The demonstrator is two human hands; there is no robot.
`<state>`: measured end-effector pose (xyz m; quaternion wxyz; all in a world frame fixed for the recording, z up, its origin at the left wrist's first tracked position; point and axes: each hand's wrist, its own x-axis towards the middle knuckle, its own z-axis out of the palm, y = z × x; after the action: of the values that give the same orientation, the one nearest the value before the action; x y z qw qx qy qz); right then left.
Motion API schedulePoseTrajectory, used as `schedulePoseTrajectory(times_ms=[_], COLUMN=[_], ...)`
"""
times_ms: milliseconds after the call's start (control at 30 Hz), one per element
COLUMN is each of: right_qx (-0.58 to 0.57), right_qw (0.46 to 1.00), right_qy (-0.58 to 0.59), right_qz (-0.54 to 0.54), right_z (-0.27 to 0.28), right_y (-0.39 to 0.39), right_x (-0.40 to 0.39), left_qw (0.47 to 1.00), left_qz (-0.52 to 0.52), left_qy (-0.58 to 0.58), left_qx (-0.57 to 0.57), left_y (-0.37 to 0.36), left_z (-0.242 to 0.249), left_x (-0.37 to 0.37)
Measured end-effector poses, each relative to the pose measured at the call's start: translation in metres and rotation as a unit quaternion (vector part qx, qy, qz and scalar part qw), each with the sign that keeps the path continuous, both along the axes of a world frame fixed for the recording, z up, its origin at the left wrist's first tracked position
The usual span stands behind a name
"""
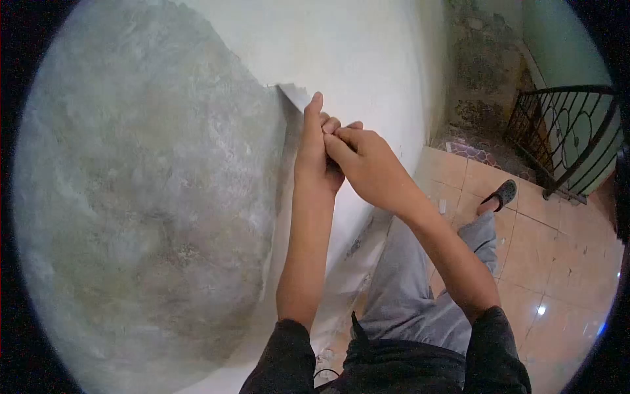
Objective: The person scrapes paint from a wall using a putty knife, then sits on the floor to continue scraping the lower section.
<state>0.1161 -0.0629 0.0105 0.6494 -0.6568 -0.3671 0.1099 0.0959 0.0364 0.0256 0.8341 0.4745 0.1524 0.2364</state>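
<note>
A pale grey scraper blade meets the wall at the ragged border between bare grey plaster and white paint. My left hand is closed around what seems to be its handle, which the fingers hide. The left thumb points up along the blade. Pressed against the left hand, my right hand is closed too, its fingers curled over the same grip. A loose edge of paint at the blade's tip cannot be told clearly from the blade.
Beige floor tiles lie below on the right, with small flakes on them. A black metal railing stands at the upper right. My leg in grey trousers and a dark clog are beside the wall's foot.
</note>
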Motion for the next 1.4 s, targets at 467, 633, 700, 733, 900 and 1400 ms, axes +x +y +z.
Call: schedulePoseTrajectory(times_ms=[467,633,700,733,900,1400], right_qx=[-0.002,-0.001,0.002,0.004,0.015,0.034], right_qw=[0.999,0.999,0.999,0.999,0.998,0.998], right_qy=[-0.033,-0.049,-0.030,-0.042,-0.034,-0.027], right_qz=[0.000,-0.014,-0.013,-0.026,-0.045,-0.043], right_z=[-0.004,-0.006,-0.009,-0.008,-0.014,-0.013], right_y=[-0.008,-0.005,-0.006,-0.006,0.007,0.006], right_x=[0.000,-0.005,-0.010,-0.012,-0.018,-0.013], left_qw=[1.000,1.000,1.000,0.999,0.997,0.996], left_qz=[-0.017,-0.009,-0.022,-0.030,-0.063,-0.062], left_qy=[-0.007,0.001,-0.007,-0.006,-0.020,-0.002], left_qx=[0.006,-0.007,0.006,0.019,0.037,0.058], left_y=[0.001,0.001,0.002,0.004,0.013,0.012], left_z=[-0.008,-0.009,-0.016,-0.015,-0.015,-0.006], left_x=[-0.002,-0.006,-0.009,-0.009,-0.012,-0.009])
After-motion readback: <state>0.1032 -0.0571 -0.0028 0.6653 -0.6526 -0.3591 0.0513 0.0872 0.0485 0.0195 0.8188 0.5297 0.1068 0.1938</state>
